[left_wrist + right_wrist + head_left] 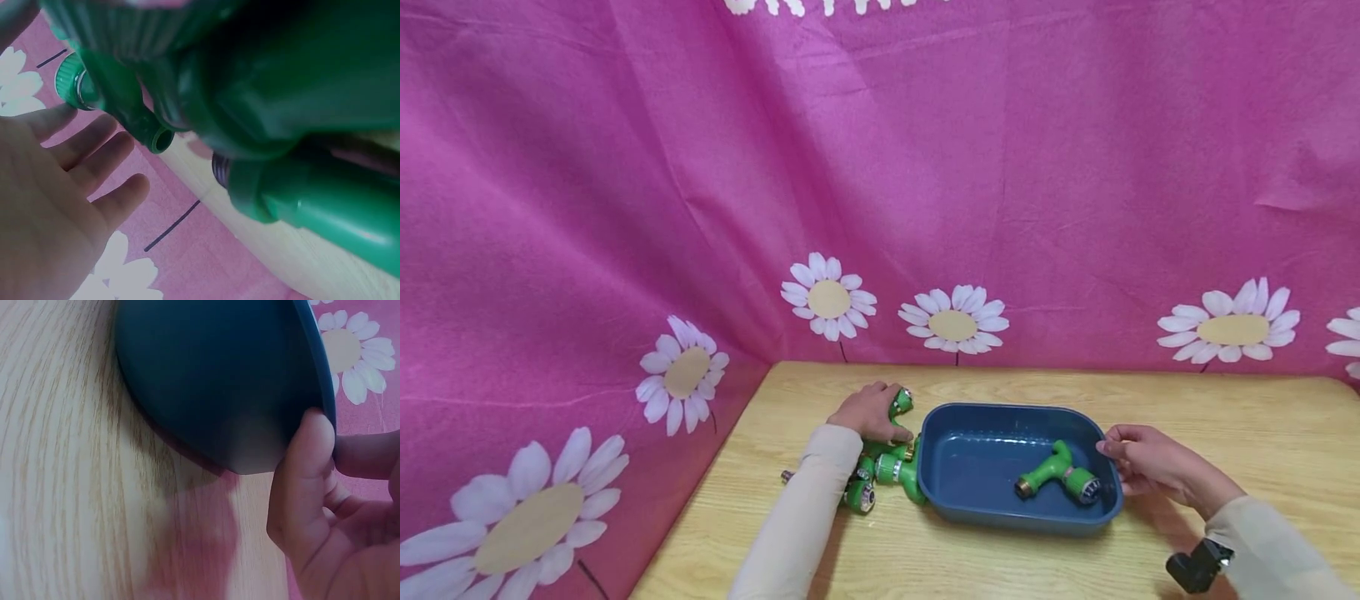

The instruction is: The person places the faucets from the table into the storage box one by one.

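My left hand [868, 412] reaches over several green taps at the left of a dark blue basin [1021, 521]. Its fingers are spread and fairly straight in the left wrist view, with fingertips right at one green tap [112, 94]. Other green taps [325, 194] loom large and close to that camera. With thumb and index finger, my right hand [1157, 462] pinches the basin's right rim, as the right wrist view also shows. Inside the basin lies one green tap [1043, 475] with a brass-coloured threaded end and a ribbed knob.
More green taps [889, 468] lie heaped against the basin's left wall, partly hidden by the left sleeve [797, 512]. Everything stands on a light wooden table [962, 567]. A pink cloth [1000, 167] with white daisies hangs behind and along the left side.
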Demonstrator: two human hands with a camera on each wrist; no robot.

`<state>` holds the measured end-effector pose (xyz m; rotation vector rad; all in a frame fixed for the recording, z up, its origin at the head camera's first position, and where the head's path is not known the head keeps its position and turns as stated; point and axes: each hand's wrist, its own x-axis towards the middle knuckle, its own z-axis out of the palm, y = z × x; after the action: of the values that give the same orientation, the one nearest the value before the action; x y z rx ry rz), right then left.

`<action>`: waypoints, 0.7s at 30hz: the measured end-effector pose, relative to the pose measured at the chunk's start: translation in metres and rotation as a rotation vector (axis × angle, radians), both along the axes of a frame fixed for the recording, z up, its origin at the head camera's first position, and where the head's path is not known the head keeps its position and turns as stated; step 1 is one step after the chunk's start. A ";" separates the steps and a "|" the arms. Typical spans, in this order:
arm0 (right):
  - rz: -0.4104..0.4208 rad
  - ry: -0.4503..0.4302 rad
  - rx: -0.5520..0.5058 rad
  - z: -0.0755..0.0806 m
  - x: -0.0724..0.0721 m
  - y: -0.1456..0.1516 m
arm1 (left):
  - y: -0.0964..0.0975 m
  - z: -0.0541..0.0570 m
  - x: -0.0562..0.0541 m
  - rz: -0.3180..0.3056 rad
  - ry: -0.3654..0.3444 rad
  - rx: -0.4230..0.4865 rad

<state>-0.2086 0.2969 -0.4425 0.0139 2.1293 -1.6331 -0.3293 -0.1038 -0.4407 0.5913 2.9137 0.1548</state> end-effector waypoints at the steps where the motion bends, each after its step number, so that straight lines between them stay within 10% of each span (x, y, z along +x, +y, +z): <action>1: 0.001 0.000 -0.003 0.000 0.000 0.000 | 0.001 -0.001 0.000 0.003 -0.002 0.000; 21: -0.012 -0.005 -0.011 0.000 0.001 0.000 | 0.002 0.001 -0.004 0.061 -0.059 0.008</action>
<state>-0.2079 0.2971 -0.4425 0.0268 2.1209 -1.6496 -0.3334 -0.1017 -0.4395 0.4903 2.8768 0.1889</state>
